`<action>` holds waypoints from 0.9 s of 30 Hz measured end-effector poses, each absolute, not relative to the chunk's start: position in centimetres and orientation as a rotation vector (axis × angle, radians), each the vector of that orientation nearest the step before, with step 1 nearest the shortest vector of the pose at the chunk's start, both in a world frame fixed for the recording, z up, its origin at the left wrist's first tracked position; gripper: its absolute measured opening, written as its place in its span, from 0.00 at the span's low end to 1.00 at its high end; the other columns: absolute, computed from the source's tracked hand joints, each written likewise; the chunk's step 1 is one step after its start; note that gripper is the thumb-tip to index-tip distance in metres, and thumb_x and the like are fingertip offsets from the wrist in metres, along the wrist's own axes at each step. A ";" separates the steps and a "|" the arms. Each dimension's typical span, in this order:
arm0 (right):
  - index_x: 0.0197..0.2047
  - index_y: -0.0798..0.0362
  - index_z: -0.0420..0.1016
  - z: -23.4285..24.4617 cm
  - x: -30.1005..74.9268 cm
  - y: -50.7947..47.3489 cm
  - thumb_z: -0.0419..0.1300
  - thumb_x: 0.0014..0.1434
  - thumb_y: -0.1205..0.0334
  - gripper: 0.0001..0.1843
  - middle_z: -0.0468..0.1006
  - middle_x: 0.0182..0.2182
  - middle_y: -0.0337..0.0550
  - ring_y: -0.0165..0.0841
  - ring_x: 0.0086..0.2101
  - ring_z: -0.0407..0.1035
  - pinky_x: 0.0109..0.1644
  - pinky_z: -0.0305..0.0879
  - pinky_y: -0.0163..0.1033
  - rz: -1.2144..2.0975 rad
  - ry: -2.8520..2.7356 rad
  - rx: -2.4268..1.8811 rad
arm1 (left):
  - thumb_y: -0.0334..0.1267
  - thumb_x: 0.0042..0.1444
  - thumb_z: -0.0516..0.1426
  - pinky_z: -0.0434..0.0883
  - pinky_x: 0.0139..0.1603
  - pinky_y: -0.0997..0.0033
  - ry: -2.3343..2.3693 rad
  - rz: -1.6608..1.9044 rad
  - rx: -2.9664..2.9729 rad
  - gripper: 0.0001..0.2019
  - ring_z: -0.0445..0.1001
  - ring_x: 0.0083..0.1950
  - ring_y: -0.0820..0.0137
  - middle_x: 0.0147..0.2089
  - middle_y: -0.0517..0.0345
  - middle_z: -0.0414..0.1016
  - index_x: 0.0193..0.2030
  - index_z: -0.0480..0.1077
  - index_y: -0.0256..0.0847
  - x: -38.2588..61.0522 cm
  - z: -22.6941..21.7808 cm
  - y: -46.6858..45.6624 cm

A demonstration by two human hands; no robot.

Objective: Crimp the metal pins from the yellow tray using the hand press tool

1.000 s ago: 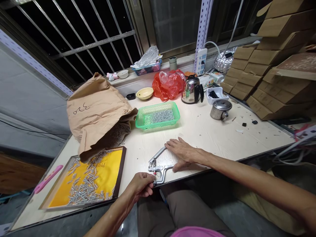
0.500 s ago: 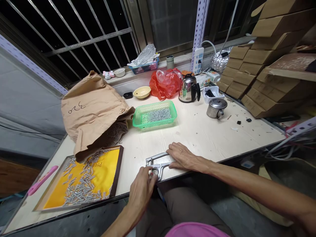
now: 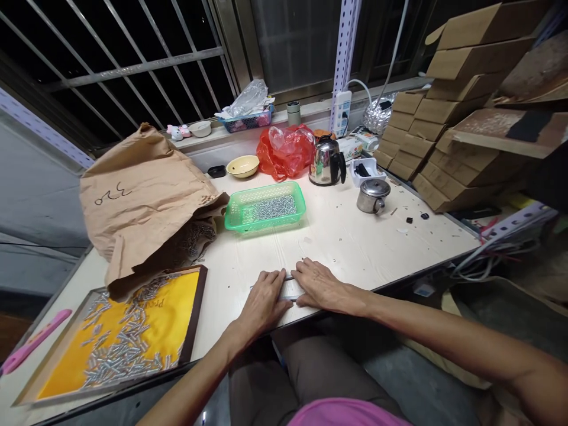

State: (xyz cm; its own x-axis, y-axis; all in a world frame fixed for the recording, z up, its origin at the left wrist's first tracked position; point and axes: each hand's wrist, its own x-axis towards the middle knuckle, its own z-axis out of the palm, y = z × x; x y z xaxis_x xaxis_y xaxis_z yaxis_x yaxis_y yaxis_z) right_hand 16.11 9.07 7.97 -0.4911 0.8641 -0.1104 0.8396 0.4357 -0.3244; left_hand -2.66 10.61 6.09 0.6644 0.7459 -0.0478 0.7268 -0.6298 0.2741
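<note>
Metal tool (image 3: 291,298), qty 1: silver-grey; 2 slim bars visible, approx. parallel, far one darker; remainder hidden under hands. Loc.: table (image 3: 337,248), nr. front edge. L. hand (image 3: 265,297): fingers part-curled over far bar, thumb by near bar, holding. R. hand (image 3: 320,287): ditto, R. end. Grip tightness: can't tell.

Tool (image 3: 291,297): silver-grey where it shows. Tray (image 3: 194,313): dark brown edge at right, bright yellow lining with brown lettering; scattered metal pieces (image 3: 118,355): silver-grey. Worktop (image 3: 337,248): cream, with faint wood grain. Basket (image 3: 266,223): translucent green, walls patterned with small perforations. Paper bag (image 3: 142,201): tan, with black handwritten characters. Implement (image 3: 38,341): pink. Bowl (image 3: 242,168): pale yellow. Plastic bag (image 3: 284,157): red. Kettle (image 3: 323,165): silver, black handle. Lidded mug (image 3: 369,202): silver. Upright (image 3: 344,47): lilac, punched with holes. Boxes (image 3: 470,59): plain brown
</note>
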 end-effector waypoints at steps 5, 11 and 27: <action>0.40 0.58 0.72 7.5 15.6 8.9 0.62 0.55 0.62 0.10 0.72 0.40 0.50 0.40 0.44 0.64 0.46 0.59 0.41 0.461 -2.604 -1.546 | 0.40 0.52 0.60 0.65 0.44 0.65 1.148 0.096 2.514 0.15 0.64 0.45 0.63 0.41 0.55 0.70 0.46 0.69 0.42 -2.4 6.3 11.8; 0.36 0.57 0.73 5.4 15.3 9.8 0.59 0.59 0.64 0.05 0.74 0.35 0.46 0.36 0.39 0.66 0.41 0.58 0.38 0.424 -2.599 -1.521 | 0.38 0.58 0.53 0.64 0.39 0.67 1.184 0.203 2.498 0.07 0.64 0.42 0.65 0.35 0.56 0.68 0.38 0.71 0.41 -2.0 5.8 11.5; 0.36 0.55 0.73 4.4 17.8 13.8 0.54 0.62 0.62 0.09 0.71 0.35 0.45 0.34 0.39 0.63 0.43 0.57 0.39 0.350 -2.501 -1.432 | 0.34 0.62 0.48 0.62 0.61 0.48 1.245 0.544 2.610 0.18 0.59 0.64 0.59 0.61 0.46 0.64 0.59 0.60 0.41 -0.6 2.1 5.2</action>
State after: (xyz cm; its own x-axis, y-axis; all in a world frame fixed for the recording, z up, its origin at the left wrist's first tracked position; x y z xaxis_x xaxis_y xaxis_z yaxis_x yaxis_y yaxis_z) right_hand 17.76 13.85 4.43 -0.4917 0.8665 0.0860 0.8095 0.4913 -0.3214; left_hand -0.56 5.18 2.11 0.5778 0.7798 0.2408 0.7068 -0.6256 0.3303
